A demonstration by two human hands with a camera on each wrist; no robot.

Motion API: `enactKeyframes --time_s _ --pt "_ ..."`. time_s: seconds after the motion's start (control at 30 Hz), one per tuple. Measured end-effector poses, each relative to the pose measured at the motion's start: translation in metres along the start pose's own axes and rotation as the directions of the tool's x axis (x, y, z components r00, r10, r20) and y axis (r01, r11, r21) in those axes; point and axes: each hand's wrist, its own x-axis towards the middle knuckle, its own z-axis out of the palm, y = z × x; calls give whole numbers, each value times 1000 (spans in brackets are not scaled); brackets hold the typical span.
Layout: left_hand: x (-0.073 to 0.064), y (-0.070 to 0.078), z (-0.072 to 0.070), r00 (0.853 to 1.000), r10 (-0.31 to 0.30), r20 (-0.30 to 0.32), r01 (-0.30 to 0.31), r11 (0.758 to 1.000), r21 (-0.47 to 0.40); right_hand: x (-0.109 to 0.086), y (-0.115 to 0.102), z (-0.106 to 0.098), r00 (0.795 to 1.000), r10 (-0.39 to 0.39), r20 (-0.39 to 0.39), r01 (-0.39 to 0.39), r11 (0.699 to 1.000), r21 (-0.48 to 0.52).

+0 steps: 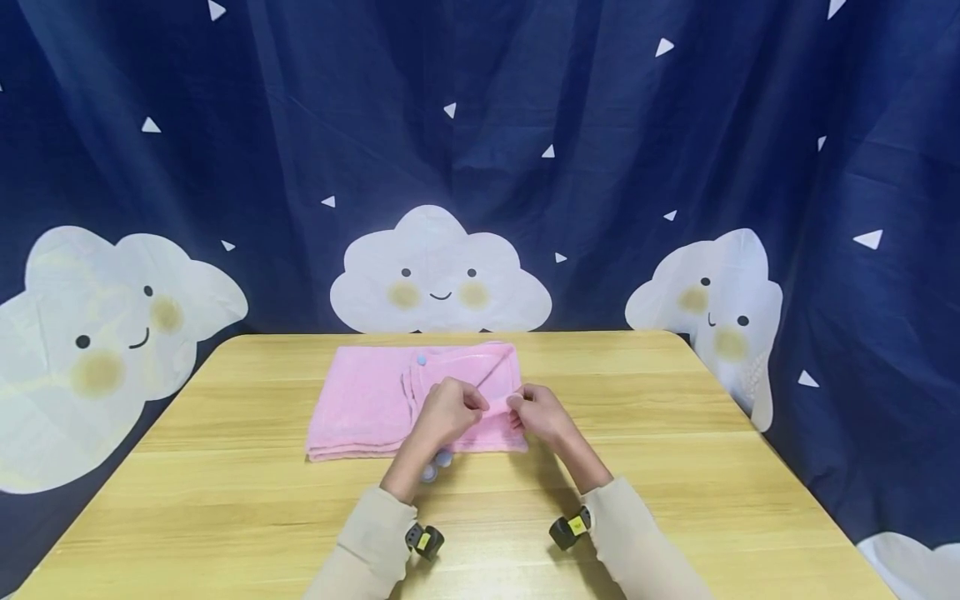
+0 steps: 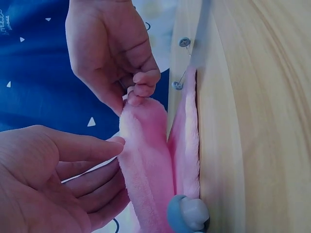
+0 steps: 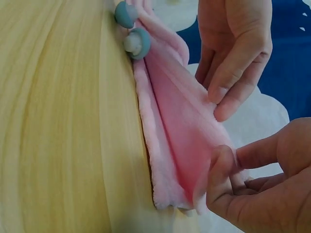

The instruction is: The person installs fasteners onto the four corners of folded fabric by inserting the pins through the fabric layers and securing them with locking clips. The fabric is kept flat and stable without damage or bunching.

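Observation:
A folded pink plush cloth (image 1: 367,392), its layers stacked, lies on the wooden table. Its right part is turned over, and both hands work at the raised edge there. My left hand (image 1: 448,410) has its thumb and fingertips at this edge, pinching it lightly. To its right, my right hand (image 1: 542,410) pinches the cloth's corner between thumb and curled fingers. In the left wrist view a small white bit (image 2: 128,92) shows at the right fingertips. Two round blue-grey clips with pale centres, one a front clip (image 1: 428,472), sit by the near edge under the left wrist.
Another small blue clip (image 1: 422,360) sits on the cloth's far part. The wooden table (image 1: 660,467) extends around the cloth. Behind it hangs a dark blue curtain (image 1: 600,100) with white clouds and triangles. Each wrist wears a small black camera (image 1: 570,528).

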Motion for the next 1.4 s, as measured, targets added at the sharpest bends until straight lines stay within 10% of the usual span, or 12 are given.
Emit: enactKeyframes --time_s 1.4 --pt "-1 4 15 998 -35 -52 32 998 -55 0 -4 2 999 -50 20 49 997 52"
